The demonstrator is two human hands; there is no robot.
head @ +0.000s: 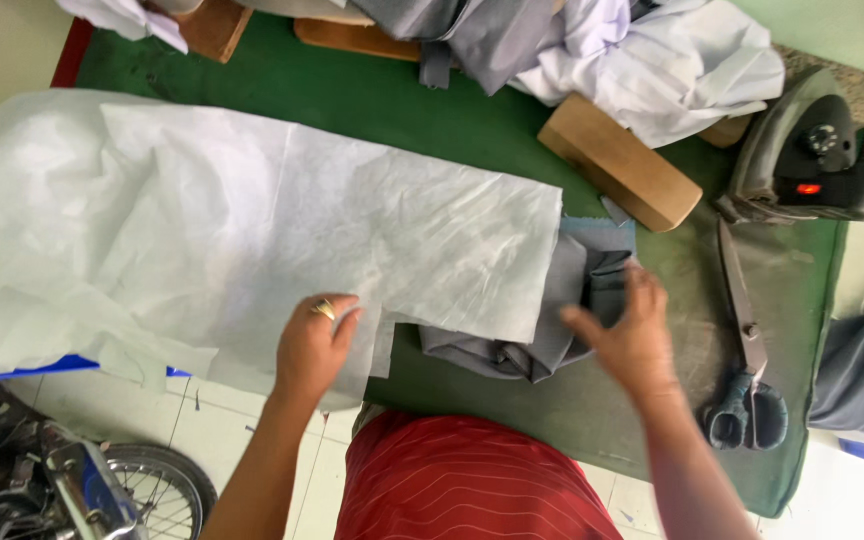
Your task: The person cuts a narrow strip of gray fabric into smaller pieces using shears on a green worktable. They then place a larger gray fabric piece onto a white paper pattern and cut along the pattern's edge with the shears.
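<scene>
With the white interfacing sheet (252,220) already laid over the green table (352,90), the left hand (314,345) presses flat on its near edge while the right hand (632,335), fingers spread, touches the crumpled grey fabric (562,320), which remains unsmoothed and partly under the sheet.

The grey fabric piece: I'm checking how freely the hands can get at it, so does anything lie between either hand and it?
The right hand is already at the grey fabric piece; nothing intervenes. The left hand rests on the white sheet, whose right edge overlaps the fabric's left part, so the sheet lies between them.
</scene>
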